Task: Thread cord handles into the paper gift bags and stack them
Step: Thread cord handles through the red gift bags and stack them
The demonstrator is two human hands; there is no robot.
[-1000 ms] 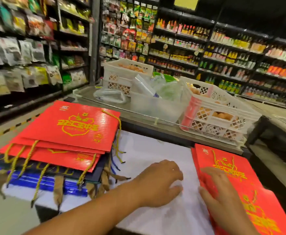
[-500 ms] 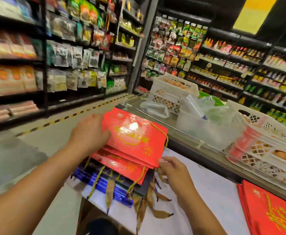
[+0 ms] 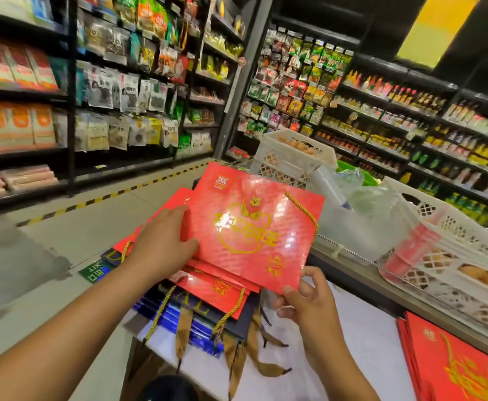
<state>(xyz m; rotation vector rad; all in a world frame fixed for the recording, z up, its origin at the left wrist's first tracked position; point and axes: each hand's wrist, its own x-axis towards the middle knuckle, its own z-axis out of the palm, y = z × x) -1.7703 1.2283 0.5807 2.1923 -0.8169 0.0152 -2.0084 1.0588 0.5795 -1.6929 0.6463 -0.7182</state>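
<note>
Lower centre, the right hand (image 3: 303, 296) pinches the near corner of the top red bag (image 3: 245, 227). At centre left, the left hand (image 3: 161, 244) lays nearly straight fingers on its edge. Best lowered squarely onto the stack (image 3: 216, 293), gold cord handle (image 3: 303, 209) flat.

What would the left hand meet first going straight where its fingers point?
The left hand touches the top red bag; sliding on, probably its gold cord, though depth is unclear.
</note>
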